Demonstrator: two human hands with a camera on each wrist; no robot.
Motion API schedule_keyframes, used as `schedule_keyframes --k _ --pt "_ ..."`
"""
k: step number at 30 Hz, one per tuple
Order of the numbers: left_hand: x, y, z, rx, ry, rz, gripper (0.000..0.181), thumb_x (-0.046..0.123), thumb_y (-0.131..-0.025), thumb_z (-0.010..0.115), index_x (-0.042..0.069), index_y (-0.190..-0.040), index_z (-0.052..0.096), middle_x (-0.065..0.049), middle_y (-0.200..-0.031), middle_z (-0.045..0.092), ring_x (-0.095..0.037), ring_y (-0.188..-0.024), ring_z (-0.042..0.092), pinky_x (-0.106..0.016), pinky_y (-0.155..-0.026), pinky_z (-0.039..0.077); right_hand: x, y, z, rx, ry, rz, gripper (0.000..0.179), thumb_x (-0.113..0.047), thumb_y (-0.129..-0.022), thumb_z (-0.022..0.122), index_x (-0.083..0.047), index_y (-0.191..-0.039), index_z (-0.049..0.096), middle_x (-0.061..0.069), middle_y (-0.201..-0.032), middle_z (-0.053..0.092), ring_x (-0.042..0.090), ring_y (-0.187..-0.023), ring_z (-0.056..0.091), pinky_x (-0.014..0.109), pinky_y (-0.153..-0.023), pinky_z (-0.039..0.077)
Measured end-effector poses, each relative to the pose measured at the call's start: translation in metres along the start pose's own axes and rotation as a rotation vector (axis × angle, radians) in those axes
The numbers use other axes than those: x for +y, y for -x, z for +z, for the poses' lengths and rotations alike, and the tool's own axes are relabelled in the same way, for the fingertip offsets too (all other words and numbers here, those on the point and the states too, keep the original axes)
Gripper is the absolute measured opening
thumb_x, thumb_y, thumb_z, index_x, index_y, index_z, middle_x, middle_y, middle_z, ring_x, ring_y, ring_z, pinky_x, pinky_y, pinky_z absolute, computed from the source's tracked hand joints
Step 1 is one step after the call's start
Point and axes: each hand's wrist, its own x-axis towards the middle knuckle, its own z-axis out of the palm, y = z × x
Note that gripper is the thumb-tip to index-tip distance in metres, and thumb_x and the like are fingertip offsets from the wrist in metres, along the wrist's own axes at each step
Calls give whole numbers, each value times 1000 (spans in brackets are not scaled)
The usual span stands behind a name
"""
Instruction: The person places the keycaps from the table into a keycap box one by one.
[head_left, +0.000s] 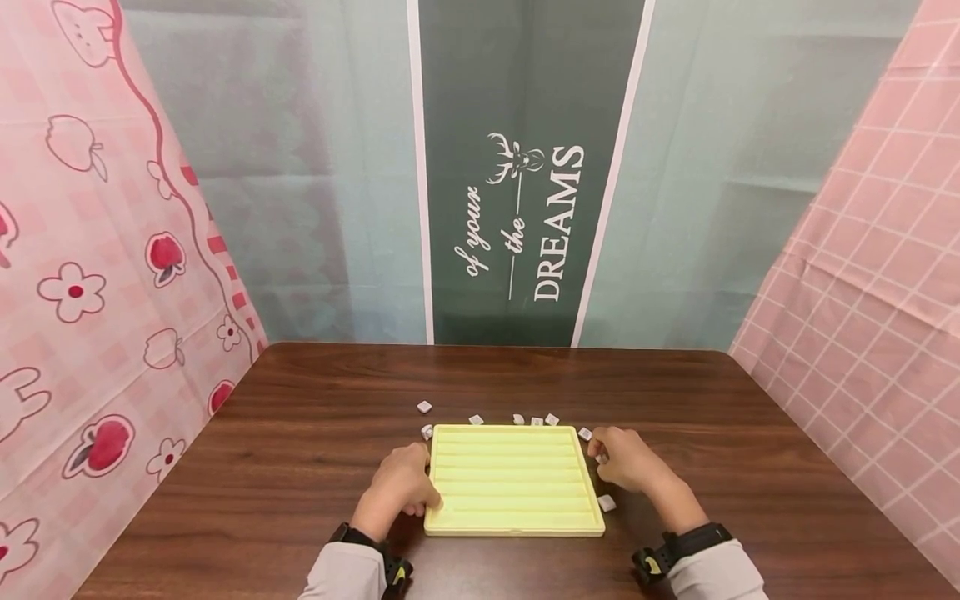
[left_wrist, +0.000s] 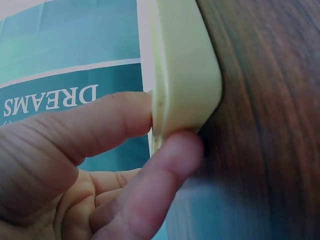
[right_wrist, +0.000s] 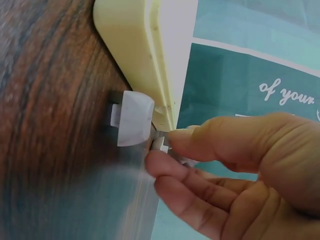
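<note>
Left hand [head_left: 401,479] pinches yellow tray [head_left: 513,479] at its left edge, thumb on rim; right hand [head_left: 630,461], fingers curled, pinches white keycap [right_wrist: 160,144] just beside tray's right side; tray sits on desk [head_left: 285,492]; backdrop [head_left: 495,321] reads "of your the DREAMS".

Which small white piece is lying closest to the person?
The white piece right of the yellow tray, toward its front corner; every other visible piece lies farther away.

Right hand [right_wrist: 270,185] lower right, pinching small white piece [right_wrist: 160,144] near centre. White keycap [right_wrist: 136,121] just left, stem toward dark wood table [right_wrist: 50,125]. Yellow tray [right_wrist: 131,45], upper centre. Lettered green cloth [right_wrist: 235,75], upper right.
</note>
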Motion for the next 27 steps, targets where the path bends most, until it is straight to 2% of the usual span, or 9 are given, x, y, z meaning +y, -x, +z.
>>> schedule_keyframes --k 4,12,27 --pt "-1 0 1 -7 13 2 31 3 -54 75 3 -70 48 -5 -43 51 -15 -36 51 -24 -33 43 0 0 0 57 -12 -27 22 11 -67 55 -6 -79 51 3 -68 46 15 -59 39 26 -48 32" --pt "-1 1 0 -16 31 5 32 1 -55 75 2 -73 48 -6 -43 51 -14 -35 50 -25 -34 44 3 1 -1 122 -24 -70 22 13 -67 54 -5 -81 53 1 -66 45 14 -58 39 25 -47 32" --pt "1 2 0 -16 35 8 32 0 -55 75 1 -73 48 -7 -45 51 -13 -35 50 -24 -34 44 6 5 -1 111 -82 -82 22 11 -65 55 -5 -79 59 0 -68 49 13 -60 41 24 -48 34"
